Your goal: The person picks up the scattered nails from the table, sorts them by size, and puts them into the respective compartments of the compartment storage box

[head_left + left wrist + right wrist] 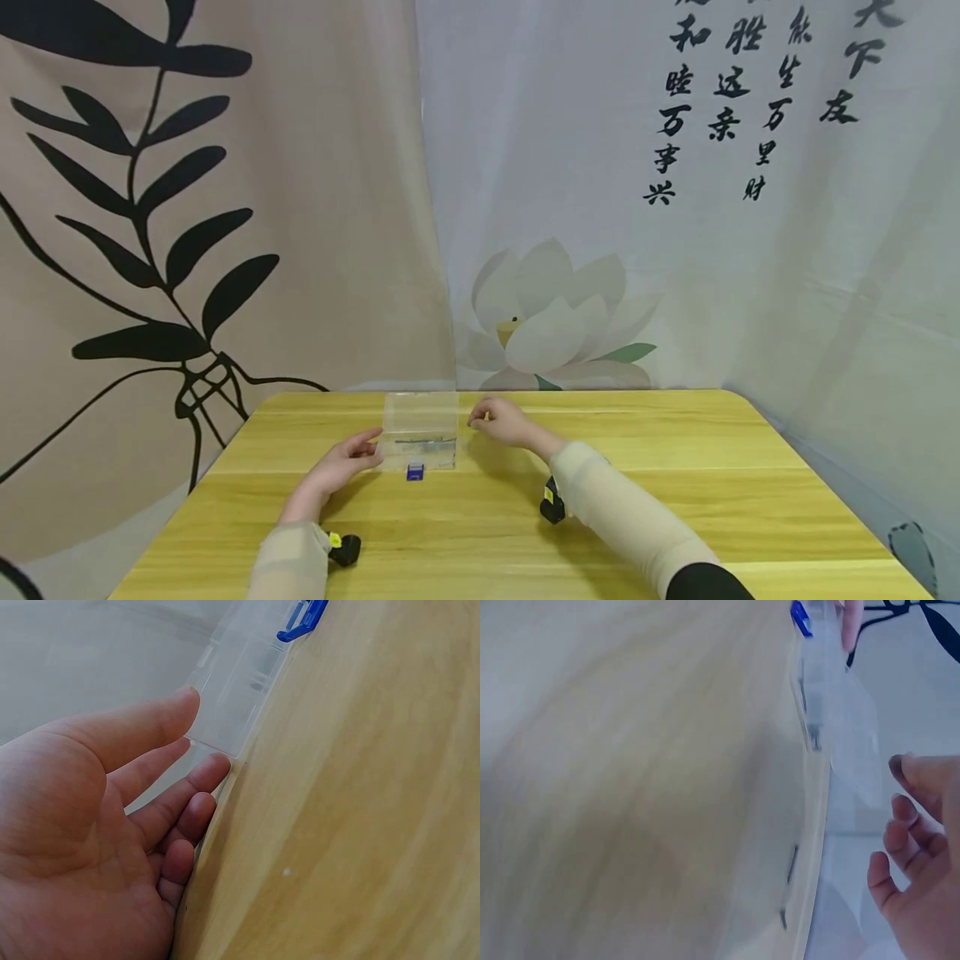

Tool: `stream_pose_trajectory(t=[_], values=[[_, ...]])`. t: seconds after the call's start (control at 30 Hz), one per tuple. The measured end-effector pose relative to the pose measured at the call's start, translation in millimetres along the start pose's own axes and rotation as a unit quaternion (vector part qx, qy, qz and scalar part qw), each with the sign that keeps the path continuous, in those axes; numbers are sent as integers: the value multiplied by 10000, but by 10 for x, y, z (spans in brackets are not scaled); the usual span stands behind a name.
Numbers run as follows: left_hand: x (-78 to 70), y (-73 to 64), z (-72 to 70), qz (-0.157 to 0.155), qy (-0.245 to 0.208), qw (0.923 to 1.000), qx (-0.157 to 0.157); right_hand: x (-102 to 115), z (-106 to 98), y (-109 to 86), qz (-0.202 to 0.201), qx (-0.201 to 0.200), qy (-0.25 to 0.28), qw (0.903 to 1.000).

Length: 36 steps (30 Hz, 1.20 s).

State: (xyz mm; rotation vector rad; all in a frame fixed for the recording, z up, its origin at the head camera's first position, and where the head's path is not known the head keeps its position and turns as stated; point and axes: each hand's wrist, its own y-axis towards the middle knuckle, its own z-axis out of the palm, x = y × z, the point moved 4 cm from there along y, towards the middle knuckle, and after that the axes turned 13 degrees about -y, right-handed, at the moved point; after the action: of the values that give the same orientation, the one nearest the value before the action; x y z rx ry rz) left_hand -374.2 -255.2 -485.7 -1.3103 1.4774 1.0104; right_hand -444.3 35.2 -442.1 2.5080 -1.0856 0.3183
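A clear plastic box (416, 458) stands with its lid (422, 412) raised, near the table's far edge. Thin dark pieces lie inside, and a blue latch (415, 472) hangs at its front. At the box's left end is my left hand (342, 465), fingers extended and thumb apart; whether the fingertips touch the box, I cannot tell. Right of the box hovers my right hand (504, 422), its fingers loosely bent, with nothing visible between them. In the right wrist view, a thin dark piece (792, 864) and a shorter one (783, 919) lie on the table near that hand.
The wooden table (450, 533) ends just behind the box. A patterned curtain (360, 208) hangs beyond it. Black wrist devices sit on both forearms, the left one (345, 550) low over the table and the right one (552, 502) farther across.
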Motion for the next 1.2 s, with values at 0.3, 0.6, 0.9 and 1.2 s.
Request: stream_pose_trajectory(t=[0.3,0.6,0.9,1.2], values=[[5,-4,10,-10,-19,10000,24,-277,-217,-166,40,-102,-49,9999],[-14,-23,24,40,24,9999,108,-507,-315,-306,205,90,-67,9997],[3,-43,19,-12,47,10000,19,-723,-161,-361,569,453,54,9973],[13,6,9,30,32,10000,12,-822,-72,-336,734,789,71,9941]])
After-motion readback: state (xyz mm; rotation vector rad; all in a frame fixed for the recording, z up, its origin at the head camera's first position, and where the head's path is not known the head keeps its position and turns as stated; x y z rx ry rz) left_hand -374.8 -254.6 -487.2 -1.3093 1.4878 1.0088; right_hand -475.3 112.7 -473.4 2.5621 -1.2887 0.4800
